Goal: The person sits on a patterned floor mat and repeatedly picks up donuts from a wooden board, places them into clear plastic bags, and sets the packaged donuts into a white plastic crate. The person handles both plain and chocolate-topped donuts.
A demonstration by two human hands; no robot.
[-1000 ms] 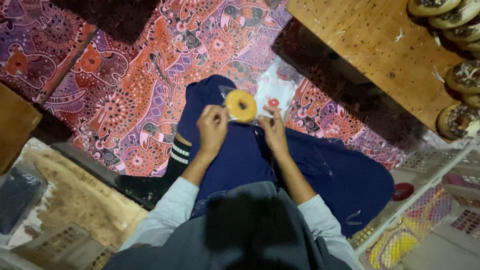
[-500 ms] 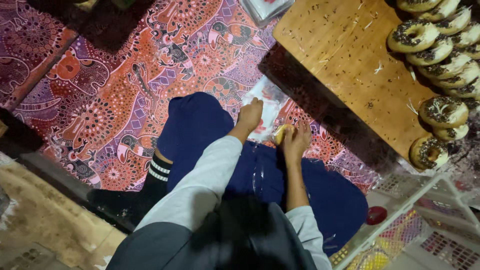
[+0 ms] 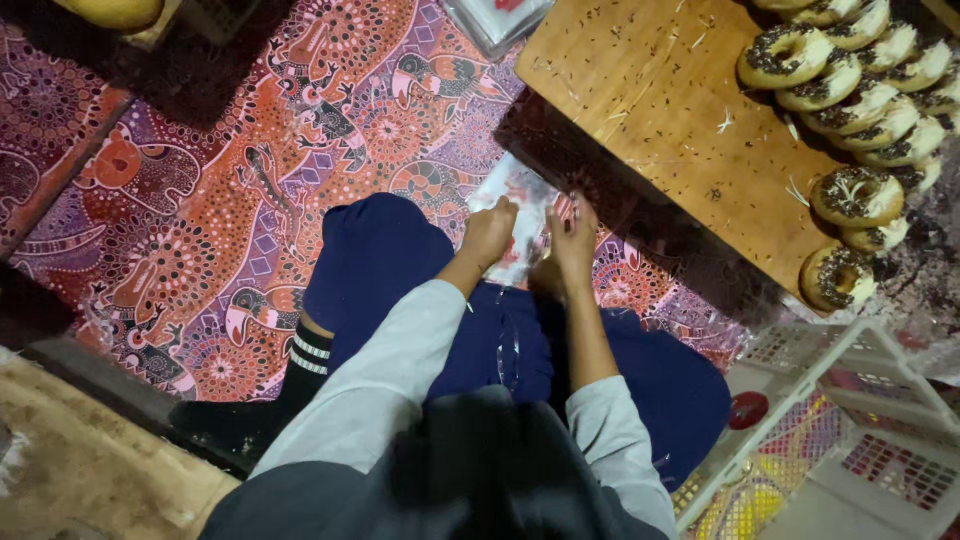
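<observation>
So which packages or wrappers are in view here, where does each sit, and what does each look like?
Clear plastic bag: on the patterned mat in front of the knees, under the left hand and right hand; crinkled, see-through with red print.
Stack of clear packets: top edge, left of the wooden board; flat, glossy, with a red patch.
No signs or screens visible.

We sit w/ both arms stretched fwd, grey sleeves pushed to mid-forearm. Our left hand (image 3: pixel 490 232) is curled, fingers bent; our right hand (image 3: pixel 573 232) sits just beside it, fingers curled down.
</observation>
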